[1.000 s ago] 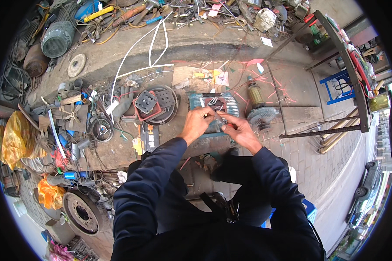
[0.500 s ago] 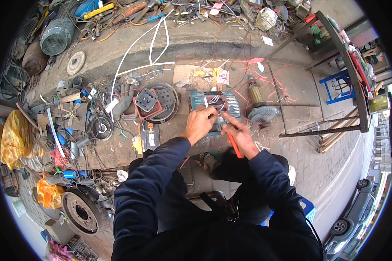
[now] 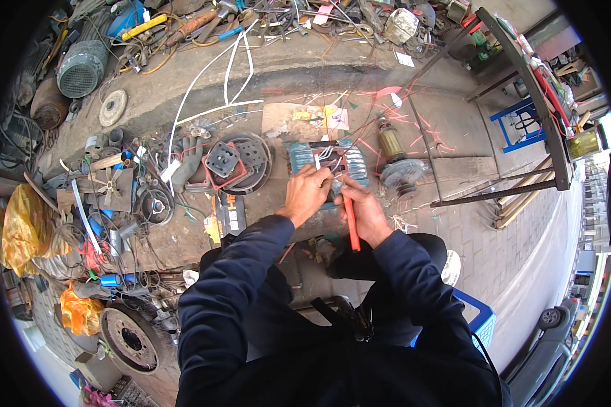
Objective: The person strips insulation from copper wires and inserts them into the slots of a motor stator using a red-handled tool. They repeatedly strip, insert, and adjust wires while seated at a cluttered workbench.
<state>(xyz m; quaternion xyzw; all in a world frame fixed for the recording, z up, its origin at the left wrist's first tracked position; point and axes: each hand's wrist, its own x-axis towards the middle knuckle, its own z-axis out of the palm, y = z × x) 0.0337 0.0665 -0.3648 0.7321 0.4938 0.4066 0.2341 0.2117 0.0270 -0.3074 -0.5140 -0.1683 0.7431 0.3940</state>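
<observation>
A teal ribbed motor housing lies on the ground in front of me, with white-sleeved wires coming out of its open terminal area. At the housing's near side, my left hand is closed in a pinch near the wire ends. What its fingertips hold is too small to make out. My right hand is closed round a tool with a long orange-red handle, which points back toward me. The tool's working end is hidden at the fingertips, close to my left hand.
Right of the housing lies a motor rotor with a grey fan-like disc. A round pan with dark grids stands on the left. A metal frame rises at right. Scrap and tools line the far side.
The orange-red handle has swung more upright in my right hand, whose fingers have closed further round it. My left hand stays by the wires. The whole view has shifted slightly.
</observation>
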